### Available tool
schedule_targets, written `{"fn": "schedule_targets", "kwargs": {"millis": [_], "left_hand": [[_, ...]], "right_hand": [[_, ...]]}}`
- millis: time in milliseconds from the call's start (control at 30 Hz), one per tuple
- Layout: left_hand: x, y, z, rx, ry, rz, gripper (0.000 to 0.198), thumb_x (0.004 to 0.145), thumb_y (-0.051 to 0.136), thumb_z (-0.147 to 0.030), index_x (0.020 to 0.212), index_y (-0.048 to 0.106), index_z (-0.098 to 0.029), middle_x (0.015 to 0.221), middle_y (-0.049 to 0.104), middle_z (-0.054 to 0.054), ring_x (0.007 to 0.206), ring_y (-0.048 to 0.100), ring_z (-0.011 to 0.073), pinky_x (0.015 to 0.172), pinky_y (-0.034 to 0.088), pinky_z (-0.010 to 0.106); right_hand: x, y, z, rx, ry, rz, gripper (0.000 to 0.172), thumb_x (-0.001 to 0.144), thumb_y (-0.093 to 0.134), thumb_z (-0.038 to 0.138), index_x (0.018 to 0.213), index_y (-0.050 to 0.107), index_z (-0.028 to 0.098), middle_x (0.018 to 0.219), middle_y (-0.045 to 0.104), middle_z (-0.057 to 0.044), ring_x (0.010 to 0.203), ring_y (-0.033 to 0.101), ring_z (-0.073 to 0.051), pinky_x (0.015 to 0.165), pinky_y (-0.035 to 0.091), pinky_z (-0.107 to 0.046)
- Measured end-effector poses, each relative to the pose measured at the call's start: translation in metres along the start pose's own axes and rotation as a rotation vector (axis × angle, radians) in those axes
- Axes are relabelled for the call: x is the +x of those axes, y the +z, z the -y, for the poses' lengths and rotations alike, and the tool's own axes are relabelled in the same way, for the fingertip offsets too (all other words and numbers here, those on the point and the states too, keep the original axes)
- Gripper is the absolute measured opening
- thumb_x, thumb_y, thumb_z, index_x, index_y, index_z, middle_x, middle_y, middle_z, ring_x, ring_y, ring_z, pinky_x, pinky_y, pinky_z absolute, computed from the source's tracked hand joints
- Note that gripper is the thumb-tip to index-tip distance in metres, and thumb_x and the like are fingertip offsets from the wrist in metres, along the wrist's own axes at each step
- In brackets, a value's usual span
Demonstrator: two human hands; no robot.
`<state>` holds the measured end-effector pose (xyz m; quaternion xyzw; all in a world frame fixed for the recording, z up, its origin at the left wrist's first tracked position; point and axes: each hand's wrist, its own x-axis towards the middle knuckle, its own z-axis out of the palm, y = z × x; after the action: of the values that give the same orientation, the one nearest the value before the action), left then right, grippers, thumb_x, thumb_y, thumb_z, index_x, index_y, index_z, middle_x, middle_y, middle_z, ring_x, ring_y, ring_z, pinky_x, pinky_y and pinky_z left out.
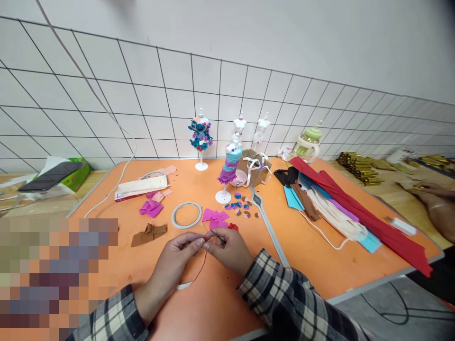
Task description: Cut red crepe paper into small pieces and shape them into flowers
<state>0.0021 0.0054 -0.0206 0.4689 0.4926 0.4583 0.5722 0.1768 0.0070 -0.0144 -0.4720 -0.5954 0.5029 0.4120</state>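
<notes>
Both my hands meet near the front middle of the orange table [177,312]. My left hand [174,255] pinches a small red piece [205,239] between thumb and index finger. The fingers of my right hand [231,248] are closed against the same piece; something thin and dark shows by its fingertips, too small to name. A thin thread [203,265] hangs below the fingers towards a short white strip [184,286]. Just beyond the hands lie pink fabric pieces [215,218] and red scraps [233,227], partly hidden by my right hand.
A roll of tape [186,215] and brown fabric [149,235] lie left. Behind stands a mini mannequin [231,163] in blue and purple, beside sequin-like discs [238,205]. Long fabric strips [341,213] and a grey zipper [272,232] lie right. A person's arm [439,203] shows far right.
</notes>
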Motion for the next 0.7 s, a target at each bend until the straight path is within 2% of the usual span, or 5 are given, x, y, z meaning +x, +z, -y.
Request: {"fn": "schedule_targets", "kwargs": {"millis": [167, 333, 500, 700], "left_hand": [[0.0, 0.002, -0.001, 0.007, 0.005, 0.009, 0.04, 0.068, 0.085, -0.048, 0.093, 0.08, -0.018, 0.084, 0.077, 0.007, 0.072, 0.064, 0.0193, 0.071, 0.052, 0.03], [0.001, -0.001, -0.006, 0.061, 0.008, 0.053, 0.03, 0.067, 0.085, -0.044, 0.078, 0.08, -0.017, 0.073, 0.075, 0.006, 0.07, 0.065, 0.0209, 0.071, 0.053, 0.031], [0.0, -0.001, -0.014, 0.127, 0.022, 0.061, 0.025, 0.067, 0.084, -0.04, 0.078, 0.081, -0.019, 0.078, 0.079, 0.007, 0.077, 0.069, 0.024, 0.077, 0.054, 0.033], [0.0, 0.002, -0.017, 0.168, 0.034, 0.111, 0.025, 0.063, 0.084, -0.043, 0.073, 0.079, -0.02, 0.072, 0.078, 0.005, 0.07, 0.068, 0.0231, 0.072, 0.055, 0.032]], "right_hand": [[0.003, -0.007, -0.002, 0.12, 0.036, 0.083, 0.023, 0.076, 0.07, 0.042, 0.077, 0.062, 0.02, 0.051, 0.033, 0.009, 0.049, 0.028, -0.009, 0.048, 0.021, -0.024], [0.005, -0.016, -0.002, 0.113, 0.01, 0.121, 0.024, 0.078, 0.069, 0.042, 0.077, 0.062, 0.02, 0.052, 0.034, 0.008, 0.05, 0.029, -0.009, 0.05, 0.023, -0.023], [0.005, -0.018, -0.003, 0.041, 0.028, 0.135, 0.021, 0.078, 0.068, 0.04, 0.078, 0.061, 0.02, 0.052, 0.03, 0.009, 0.05, 0.028, -0.009, 0.051, 0.02, -0.025], [0.004, -0.019, 0.0, 0.024, 0.013, 0.15, 0.022, 0.079, 0.066, 0.041, 0.075, 0.06, 0.02, 0.051, 0.032, 0.009, 0.049, 0.027, -0.008, 0.05, 0.02, -0.023]]}}
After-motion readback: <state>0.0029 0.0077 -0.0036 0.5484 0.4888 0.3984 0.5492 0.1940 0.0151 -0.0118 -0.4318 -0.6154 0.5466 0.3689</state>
